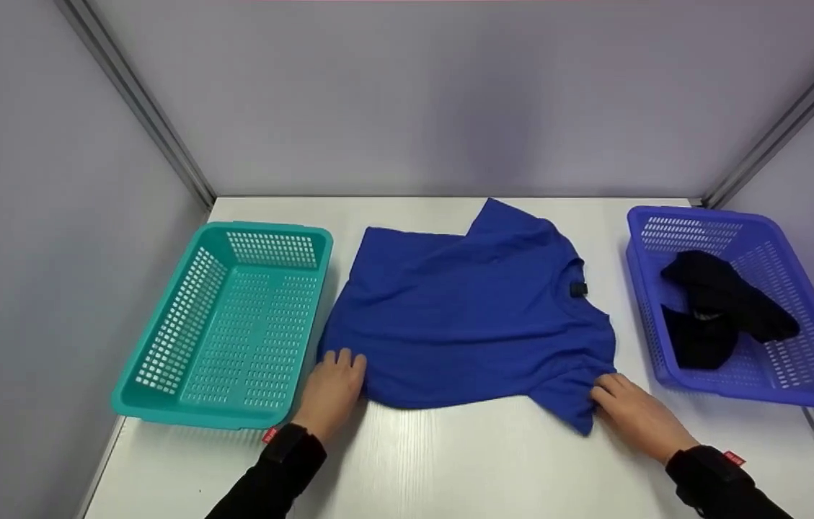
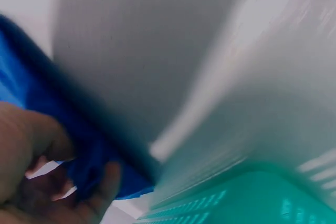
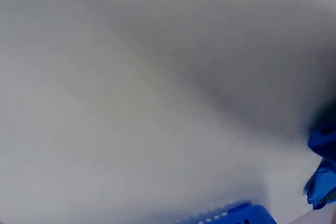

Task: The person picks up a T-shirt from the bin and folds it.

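- Your left hand (image 1: 334,389) has the shirt (image 1: 464,303) at the near hem corner; fingers curled in, cloth caught between thumb and fingers in the left wrist view.
- Your right hand (image 1: 641,418) pinches the near sleeve's edge, fingertips nearly closed on it; the right wrist view barely shows the grip, so go by the head view.
- Shirt lies between your hands and beyond them, on the table (image 1: 443,461), neck toward the right-hand side, hem toward the left.
- Hands well apart, one at each end of the near side: likely so you control that whole edge together and it doesn't bunch.
- Far sleeve sticks out away from both hands, unheld; the table probably supports it well enough.
- Tag (image 1: 578,290) at the neck, just beyond your right hand, shows which end is the collar.
- Teal basket (image 1: 241,324) sits just left of your left hand, nothing in it; looks placed for easy reach, off the shirt.
- Blue basket (image 1: 774,395) sits right of your right hand, holding black clothes (image 1: 731,295); apart from the shirt, seemingly to leave working room.
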### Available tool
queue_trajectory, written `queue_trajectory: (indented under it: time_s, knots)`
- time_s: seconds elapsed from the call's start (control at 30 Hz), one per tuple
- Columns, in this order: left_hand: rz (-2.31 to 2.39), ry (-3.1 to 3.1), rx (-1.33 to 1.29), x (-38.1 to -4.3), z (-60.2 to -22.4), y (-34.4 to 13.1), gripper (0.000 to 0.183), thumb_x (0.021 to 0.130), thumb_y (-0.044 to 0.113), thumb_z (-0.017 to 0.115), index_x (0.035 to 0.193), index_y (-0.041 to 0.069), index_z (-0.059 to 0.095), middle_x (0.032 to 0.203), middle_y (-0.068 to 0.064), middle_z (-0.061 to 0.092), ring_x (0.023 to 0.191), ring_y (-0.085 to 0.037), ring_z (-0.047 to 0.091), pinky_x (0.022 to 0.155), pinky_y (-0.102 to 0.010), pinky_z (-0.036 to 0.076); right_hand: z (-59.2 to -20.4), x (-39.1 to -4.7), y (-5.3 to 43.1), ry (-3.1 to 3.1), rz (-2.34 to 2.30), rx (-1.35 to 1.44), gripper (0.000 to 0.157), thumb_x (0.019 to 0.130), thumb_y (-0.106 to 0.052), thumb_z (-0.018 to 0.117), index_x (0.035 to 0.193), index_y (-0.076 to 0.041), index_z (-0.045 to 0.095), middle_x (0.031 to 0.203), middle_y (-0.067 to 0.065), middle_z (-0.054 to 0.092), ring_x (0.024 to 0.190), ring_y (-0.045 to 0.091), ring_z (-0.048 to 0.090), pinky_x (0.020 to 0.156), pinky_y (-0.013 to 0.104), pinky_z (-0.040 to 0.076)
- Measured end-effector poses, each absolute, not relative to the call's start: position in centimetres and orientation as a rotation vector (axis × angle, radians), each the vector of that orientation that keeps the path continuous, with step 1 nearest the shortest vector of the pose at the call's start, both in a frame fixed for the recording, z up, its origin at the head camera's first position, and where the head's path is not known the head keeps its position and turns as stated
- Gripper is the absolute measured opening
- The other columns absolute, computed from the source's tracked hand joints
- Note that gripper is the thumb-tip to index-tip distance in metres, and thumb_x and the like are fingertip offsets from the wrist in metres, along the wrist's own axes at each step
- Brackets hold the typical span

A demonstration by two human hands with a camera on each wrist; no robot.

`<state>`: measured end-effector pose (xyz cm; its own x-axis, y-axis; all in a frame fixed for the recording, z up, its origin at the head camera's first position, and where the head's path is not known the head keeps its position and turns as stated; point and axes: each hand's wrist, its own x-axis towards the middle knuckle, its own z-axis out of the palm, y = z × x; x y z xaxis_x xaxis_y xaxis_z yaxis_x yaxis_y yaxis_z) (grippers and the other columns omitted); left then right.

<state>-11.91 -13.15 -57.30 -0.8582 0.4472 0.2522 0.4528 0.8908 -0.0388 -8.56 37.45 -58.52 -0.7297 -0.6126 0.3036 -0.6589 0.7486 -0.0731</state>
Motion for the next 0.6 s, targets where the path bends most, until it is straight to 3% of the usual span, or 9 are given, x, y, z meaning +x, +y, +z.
queue_trajectory:
  time_s: [0.17, 0.3, 0.5, 0.6]
  knots:
    - [-0.05, -2.768, -0.723, -12.4, -56.6, -13.2, 0.031, 0.078, -0.004, 0.074, 0.105, 0.001, 0.06, 0.096, -0.017, 0.053, 0.086, -0.034, 0.054, 0.074, -0.043, 0.054, -57.0, -8.9, 36.7, -2.696, 0.505, 0.544, 0.027, 0.085, 0.012, 0.067, 0.108, 0.0, 0.059, 0.099, 0.015, 0.068, 0.091, 0.031, 0.07, 0.076, 0.047, 0.056]
    - [-0.057, -2.749, -0.785, -12.8, -56.1, -13.1, 0.047, 0.069, -0.005, 0.078, 0.112, 0.004, 0.063, 0.101, -0.017, 0.05, 0.09, -0.034, 0.049, 0.083, -0.045, 0.05, -55.5, -9.4, 36.6, -2.672, 0.472, 0.501, 0.027, 0.084, 0.009, 0.063, 0.109, 0.003, 0.056, 0.098, 0.017, 0.062, 0.085, 0.033, 0.065, 0.071, 0.048, 0.052]
    - [-0.087, -2.688, -0.848, -12.6, -55.5, -13.1, 0.04, 0.075, -0.012, 0.076, 0.11, 0.003, 0.063, 0.101, -0.018, 0.054, 0.085, -0.032, 0.054, 0.069, -0.041, 0.054, -53.5, -9.0, 37.6, -2.735, 0.263, 0.614, 0.039, 0.081, 0.011, 0.071, 0.115, -0.001, 0.059, 0.098, 0.008, 0.058, 0.076, 0.023, 0.062, 0.062, 0.042, 0.053]
    - [-0.124, -2.659, -0.841, -12.3, -54.7, -13.2, 0.036, 0.077, -0.012, 0.074, 0.108, 0.002, 0.063, 0.099, -0.017, 0.058, 0.079, -0.032, 0.059, 0.059, -0.04, 0.055, -52.6, -8.8, 38.3, -2.655, 0.211, 0.753, 0.019, 0.097, -0.001, 0.056, 0.114, -0.001, 0.062, 0.097, 0.009, 0.062, 0.074, 0.021, 0.064, 0.058, 0.039, 0.054]
